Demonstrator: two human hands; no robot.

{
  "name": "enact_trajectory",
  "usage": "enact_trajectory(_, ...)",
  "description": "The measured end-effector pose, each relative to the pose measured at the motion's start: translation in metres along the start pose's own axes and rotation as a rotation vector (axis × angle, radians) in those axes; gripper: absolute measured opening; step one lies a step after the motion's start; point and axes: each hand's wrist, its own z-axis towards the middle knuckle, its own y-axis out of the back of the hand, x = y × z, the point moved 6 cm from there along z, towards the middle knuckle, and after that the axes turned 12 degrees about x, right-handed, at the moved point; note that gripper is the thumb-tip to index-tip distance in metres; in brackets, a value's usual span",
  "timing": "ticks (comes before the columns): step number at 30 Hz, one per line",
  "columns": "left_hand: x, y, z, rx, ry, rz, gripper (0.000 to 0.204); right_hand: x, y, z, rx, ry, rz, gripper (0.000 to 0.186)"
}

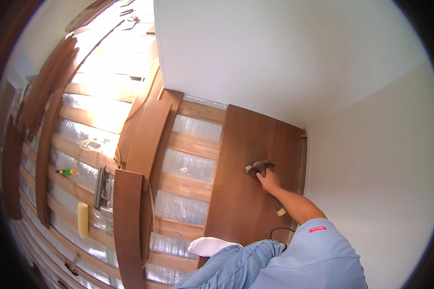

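My right hand (270, 179) is closed on a hammer (259, 166) close to its dark metal head, over the brown plank flooring (241, 207) laid against the wall. The handle extends down under my forearm, its pale end showing below. My left hand is not in view. A white-socked foot (212, 246) and a jeans leg lie at the lower edge, beside the open joists (185, 184) with silvery sheeting between them.
Loose planks (128, 216) lie across the joists at centre-left, more (48, 86) along the far left. A utility knife (65, 171), long metal tool (100, 189), pale yellow roll (83, 219) and cord lie among them. White walls (352, 168) border the top and right.
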Motion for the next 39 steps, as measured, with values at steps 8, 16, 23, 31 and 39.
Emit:
enact_trajectory(8,0.071,0.017,-0.069,0.054,0.12,-0.041,0.046,0.03,-0.006,0.003,0.121,-0.031,-0.307,0.062)
enact_trajectory(16,0.109,-0.072,-0.059,-0.013,0.133,-0.204,0.043,0.034,0.004,0.009,0.075,0.145,-0.608,0.058)
enact_trajectory(23,0.059,-0.083,-0.02,-0.417,-0.003,-0.186,0.039,0.31,-0.072,-0.051,0.264,0.873,-0.758,0.023)
enact_trajectory(31,-0.103,0.116,0.052,-0.704,-0.335,0.2,0.097,0.559,-0.223,-0.067,0.295,1.089,-0.149,0.031)
enact_trajectory(39,-0.125,0.164,0.097,-0.663,-0.461,0.243,0.126,0.555,-0.215,-0.064,0.427,0.968,-0.12,0.04)
